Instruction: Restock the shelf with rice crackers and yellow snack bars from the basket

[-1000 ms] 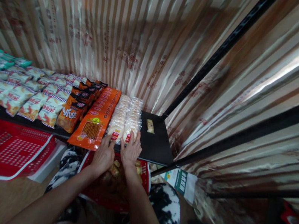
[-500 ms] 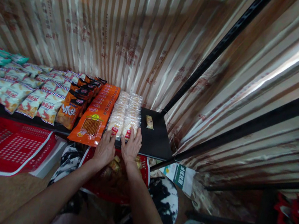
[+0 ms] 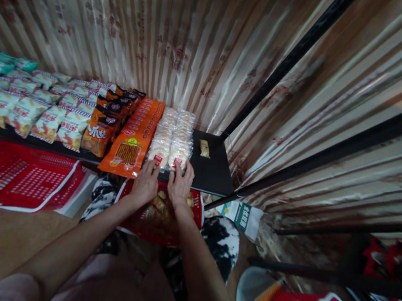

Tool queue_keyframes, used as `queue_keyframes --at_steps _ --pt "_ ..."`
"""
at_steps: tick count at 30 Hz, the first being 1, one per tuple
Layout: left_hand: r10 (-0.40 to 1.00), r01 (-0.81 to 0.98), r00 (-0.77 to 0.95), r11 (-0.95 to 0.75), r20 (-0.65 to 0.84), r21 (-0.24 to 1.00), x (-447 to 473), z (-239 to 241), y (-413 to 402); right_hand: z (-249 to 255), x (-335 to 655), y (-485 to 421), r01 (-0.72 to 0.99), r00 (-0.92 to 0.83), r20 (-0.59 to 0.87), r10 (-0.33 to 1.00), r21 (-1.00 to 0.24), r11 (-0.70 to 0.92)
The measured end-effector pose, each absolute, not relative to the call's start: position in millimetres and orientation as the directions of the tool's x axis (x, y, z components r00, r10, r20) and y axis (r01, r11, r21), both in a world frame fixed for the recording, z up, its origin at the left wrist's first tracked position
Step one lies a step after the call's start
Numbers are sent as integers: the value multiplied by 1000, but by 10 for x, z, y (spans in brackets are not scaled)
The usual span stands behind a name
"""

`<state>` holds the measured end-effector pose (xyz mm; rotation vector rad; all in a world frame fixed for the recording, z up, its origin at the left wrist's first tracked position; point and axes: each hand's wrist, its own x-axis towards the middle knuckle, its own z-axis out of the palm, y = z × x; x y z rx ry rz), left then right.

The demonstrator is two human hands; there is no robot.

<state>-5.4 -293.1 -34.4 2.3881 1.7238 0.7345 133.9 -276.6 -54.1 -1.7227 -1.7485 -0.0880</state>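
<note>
Two rows of clear-wrapped, pale round snack packets [image 3: 167,134] with red labels lie on the black shelf [image 3: 212,175]. My left hand [image 3: 147,182] touches the front packet of the left row, its fingers stretched forward. At the front of the right row, my right hand [image 3: 181,182] rests its extended fingers on the packet by its red label. Neither hand is wrapped round anything. An orange snack bag [image 3: 128,143] lies just left of the rows, and a single small wrapped snack [image 3: 204,148] sits alone to their right.
Several white snack bags [image 3: 24,116] and orange-black bags [image 3: 98,133] fill the shelf's left part. Below my hands is a red basket [image 3: 196,211] with gold-wrapped items. Another red basket [image 3: 27,178] stands left. A black post [image 3: 288,62] rises at the right.
The view has tilted down slightly, so the shelf appears higher. Both hands stay at the front packets, with little visible movement of the rows.
</note>
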Motion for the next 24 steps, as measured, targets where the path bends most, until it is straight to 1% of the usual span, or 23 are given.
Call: queue_keyframes --at_steps 8,10,12,15,17,19,21,22,24 --pt "893 813 277 -414 354 410 -140 -507 -3159 -594 1378 -2931 849 73 523 849 -479 223" --pt "890 800 305 -432 339 417 -157 -573 -3245 -613 1370 -2984 826 86 531 843 -511 238" --pt "896 791 335 -436 292 430 -163 -667 -3321 -637 1344 -3043 806 103 523 846 -542 237" --pt "932 810 332 -361 147 462 -161 -875 -3391 -720 1277 -3162 780 132 500 856 -585 221" --pt "950 842 311 -264 -24 470 -161 -1042 -3404 -833 1224 -3268 763 143 490 860 -608 220" --pt "923 876 304 -172 -238 452 -166 -1207 -3399 -1000 1174 -3385 750 127 461 878 -624 219" --pt "865 893 316 -133 -389 431 -175 -1352 -3389 -1208 1131 -3497 737 49 366 929 -642 214" --pt "842 894 329 -132 -428 428 -179 -1414 -3384 -1318 1113 -3545 734 2 293 956 -650 197" --pt "817 888 355 -142 -455 438 -181 -1517 -3376 -1529 1081 -3617 735 -39 139 990 -667 123"
